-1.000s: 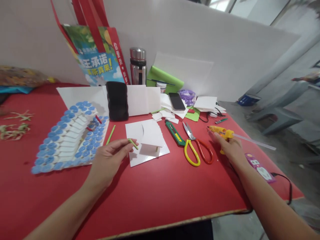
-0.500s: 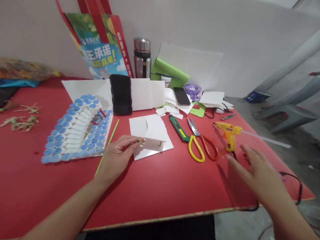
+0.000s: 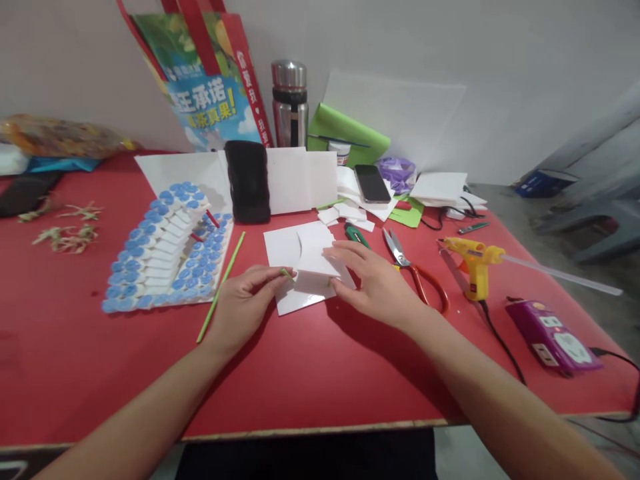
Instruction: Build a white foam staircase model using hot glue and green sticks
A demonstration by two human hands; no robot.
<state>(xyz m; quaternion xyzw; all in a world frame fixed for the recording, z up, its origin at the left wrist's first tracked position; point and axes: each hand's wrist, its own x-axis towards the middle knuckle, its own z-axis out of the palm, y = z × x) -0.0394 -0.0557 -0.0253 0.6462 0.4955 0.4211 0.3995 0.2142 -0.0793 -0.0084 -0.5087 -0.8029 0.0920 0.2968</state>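
My left hand (image 3: pixel 250 303) pinches a short green stick (image 3: pixel 287 274) at the left front corner of a raised white card piece (image 3: pixel 317 260). On the other side, my right hand (image 3: pixel 373 280) grips this piece, its fingers on top and its thumb lower, beside a small green post. Beneath lies a white board (image 3: pixel 283 303), flat on the red table. A longer green stick (image 3: pixel 223 283) lies by my left wrist. Scissors (image 3: pixel 420 283) and a green cutter (image 3: pixel 356 235) are partly hidden behind my right hand.
A model with blue discs and white steps (image 3: pixel 165 250) stands at left. On the right are a yellow glue gun (image 3: pixel 475 267) with its cord and a purple power strip (image 3: pixel 553 337). Behind are a black case (image 3: pixel 247 183), a flask (image 3: pixel 290 107), a phone (image 3: pixel 373 184) and white scraps (image 3: pixel 345 215).
My right hand has moved left from beside the glue gun to the raised white card. My left hand keeps its pinch on the short green stick. The view has shifted slightly, showing the purple power strip.
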